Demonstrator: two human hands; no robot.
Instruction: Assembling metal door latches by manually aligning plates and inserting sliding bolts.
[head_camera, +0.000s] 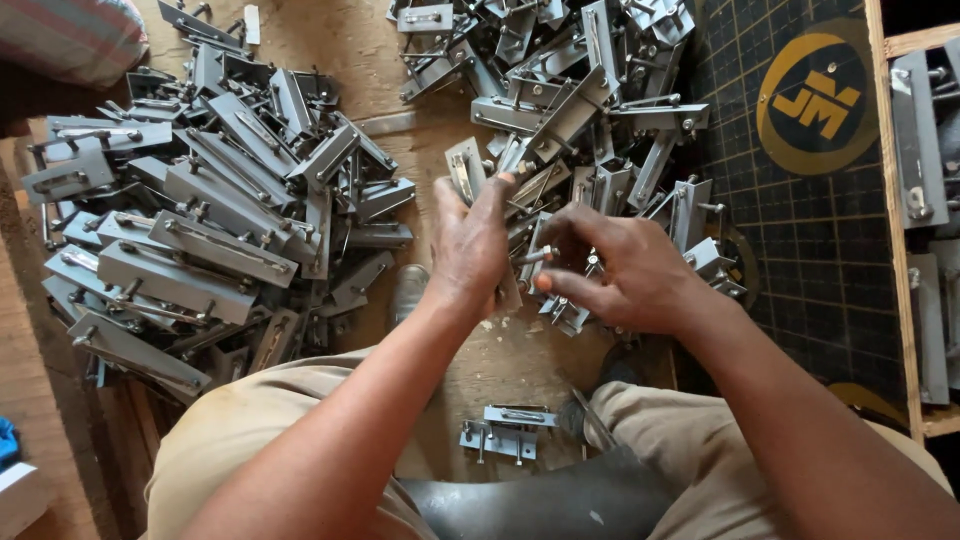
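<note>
A big pile of grey metal brackets (200, 220) lies at the left on the brown floor (330, 40). A dark grid mat (800, 240) with a round yellow mark (815, 100) covers the right. A wooden tray (900, 230) holds grey plates at the far right edge. 2 brackets (505, 428) lie between the knees. A striped cloth (70, 35) shows top left.

We hold a grey metal bracket (468, 172) upright, a short bolt (534, 257) lying level beside it.
</note>
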